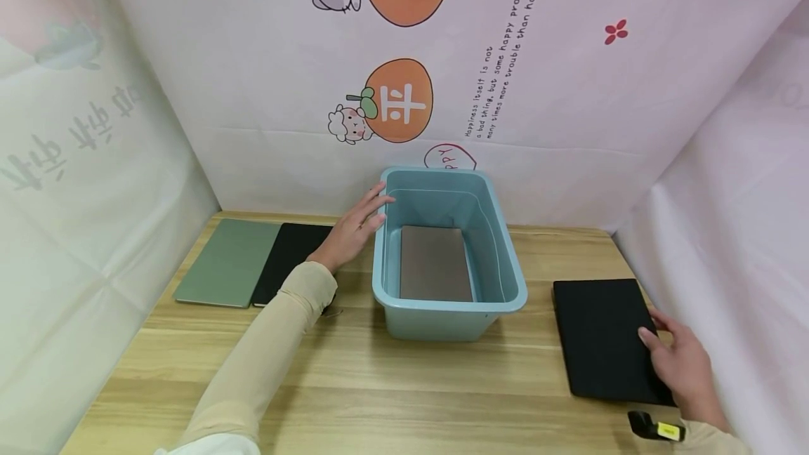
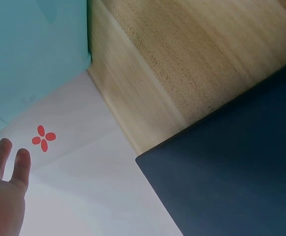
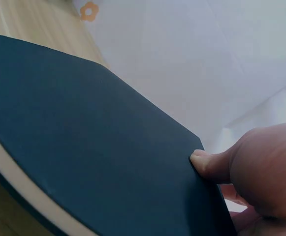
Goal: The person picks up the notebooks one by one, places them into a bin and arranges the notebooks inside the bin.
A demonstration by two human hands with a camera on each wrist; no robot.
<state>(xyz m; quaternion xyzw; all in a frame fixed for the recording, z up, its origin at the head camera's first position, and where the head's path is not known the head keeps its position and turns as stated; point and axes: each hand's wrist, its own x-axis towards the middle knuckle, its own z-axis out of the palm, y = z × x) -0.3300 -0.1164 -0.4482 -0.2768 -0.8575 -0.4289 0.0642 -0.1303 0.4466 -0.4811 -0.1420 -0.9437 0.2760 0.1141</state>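
In the head view, a light blue plastic bin (image 1: pixel 420 325) stands mid-table, with a grey-brown notebook (image 1: pixel 435 263) lying flat on its floor. My left hand (image 1: pixel 351 233) is at the bin's left rim, its fingers extended along the rim; two fingertips also show in the left wrist view. At the right, my right hand (image 1: pixel 684 365) grips a black notebook (image 1: pixel 603 343) by its right edge. The right wrist view shows the thumb on the cover (image 3: pixel 98 132) and other fingers underneath, with pale page edges visible. Whether the whole notebook is off the table I cannot tell.
Left of the bin lie a green notebook (image 1: pixel 229 263) and another black notebook (image 1: pixel 287 258), side by side and partly behind the left arm. A printed white cloth (image 1: pixel 556 90) rises behind the wooden table (image 1: pixel 354 392) and along both sides.
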